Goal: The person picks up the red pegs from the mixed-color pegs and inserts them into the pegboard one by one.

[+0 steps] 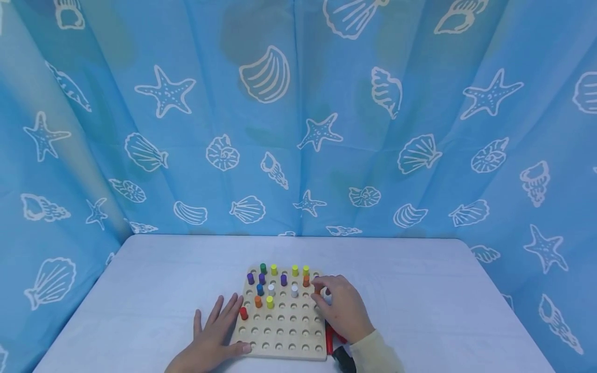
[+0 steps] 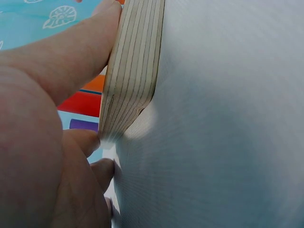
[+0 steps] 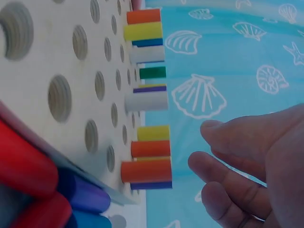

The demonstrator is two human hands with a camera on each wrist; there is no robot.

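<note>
A wooden pegboard (image 1: 286, 351) lies on the table with several coloured pegs standing in its far rows. My left hand (image 1: 212, 334) is spread along its left side, thumb on the near left corner and fingertips by the left edge. At the far right part of the board is my right hand (image 1: 342, 305), thumb and index finger around an orange peg (image 1: 317, 290) as seen from above. In the right wrist view that orange peg (image 3: 146, 171) stands in a hole, and the thumb and bent fingers (image 3: 223, 175) are apart from it with nothing between them.
Beside the board's right edge lie loose pegs: red pegs (image 1: 329, 339), a purple peg (image 3: 88, 194) and a blue peg (image 3: 88, 221). A dark object (image 1: 344, 359) sits by the right wrist. Behind the white table (image 1: 177, 269) hangs a blue shell-patterned curtain (image 1: 298, 171).
</note>
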